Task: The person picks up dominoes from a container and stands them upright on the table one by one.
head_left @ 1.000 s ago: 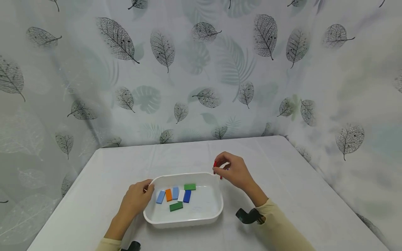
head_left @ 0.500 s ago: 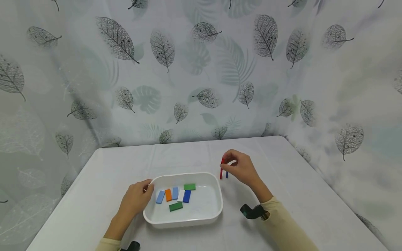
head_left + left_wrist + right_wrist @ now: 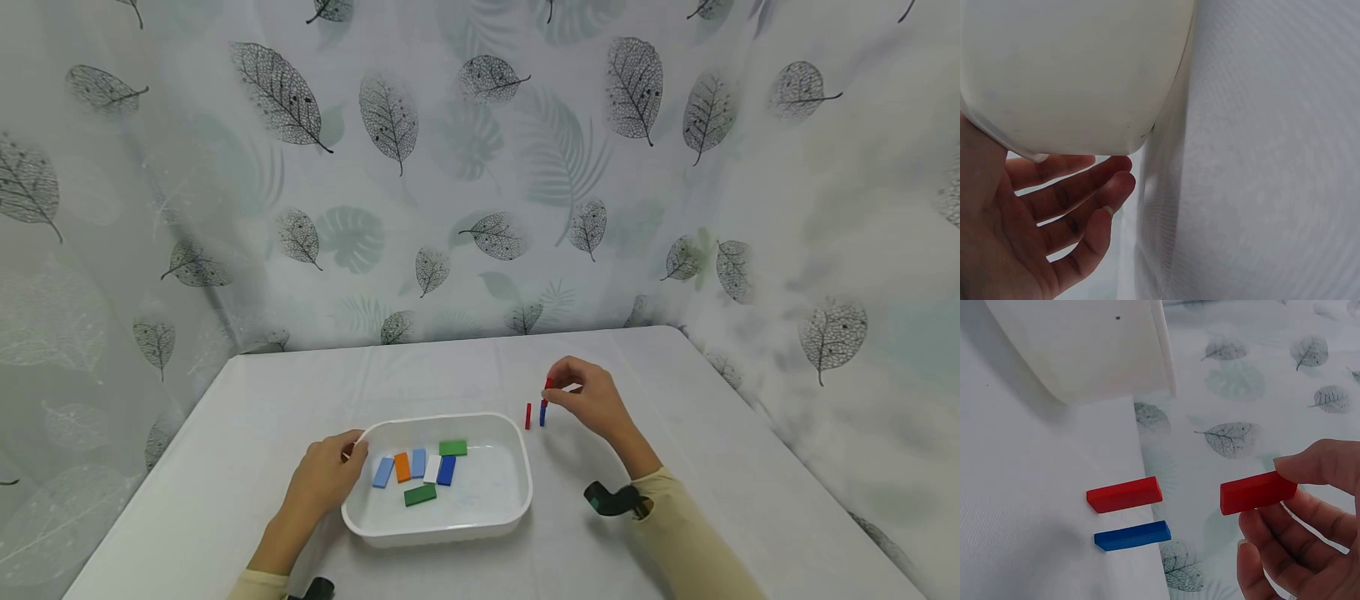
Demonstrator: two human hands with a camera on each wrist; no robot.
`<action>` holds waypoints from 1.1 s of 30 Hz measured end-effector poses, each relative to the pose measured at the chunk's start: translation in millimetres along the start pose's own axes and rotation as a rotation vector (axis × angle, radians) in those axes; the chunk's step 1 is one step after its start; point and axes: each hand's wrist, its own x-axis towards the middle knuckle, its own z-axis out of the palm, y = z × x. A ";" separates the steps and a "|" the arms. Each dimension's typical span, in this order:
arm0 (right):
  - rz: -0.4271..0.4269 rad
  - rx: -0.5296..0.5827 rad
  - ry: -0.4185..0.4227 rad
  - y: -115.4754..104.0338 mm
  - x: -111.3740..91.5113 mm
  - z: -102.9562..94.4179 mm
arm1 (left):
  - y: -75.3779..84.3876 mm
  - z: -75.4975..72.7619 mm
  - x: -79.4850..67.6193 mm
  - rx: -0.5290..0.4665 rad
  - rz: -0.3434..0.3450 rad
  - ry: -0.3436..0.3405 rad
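Note:
My left hand (image 3: 327, 477) holds the white plastic tray (image 3: 438, 533) at its left end. In the left wrist view the thumb passes behind the rim, and the other fingers bend loosely beside the wall. Between thumb and fingers my right hand (image 3: 588, 402) pinches a red domino block (image 3: 1257, 492), held higher than two others. Those two, a red domino block (image 3: 1125, 495) and a blue domino block (image 3: 1133, 536), stand upright on the table, a small gap apart, just right of the tray.
Several flat blocks lie in the tray, among them an orange block (image 3: 402, 467), a white block (image 3: 432, 468) and a green block (image 3: 453, 447). The white-covered table (image 3: 675, 467) extends to the right. A leaf-patterned curtain (image 3: 480, 183) hangs behind.
My right hand has left the standing red block and moved right, carrying another red block toward the blue one. Both standing blocks now show. The left hand and tray have stayed put.

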 end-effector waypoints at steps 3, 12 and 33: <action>0.013 -0.003 -0.003 5.2 0.6 -0.9 | 0.2 -0.3 -0.3 0.003 -0.002 -0.001; 0.031 -0.004 -0.007 20.6 0.7 -3.9 | 0.7 -0.2 -0.4 0.003 -0.002 -0.001; 0.145 -0.083 -0.053 41.9 -3.4 -3.6 | 2.2 -0.9 -0.9 0.006 -0.009 -0.004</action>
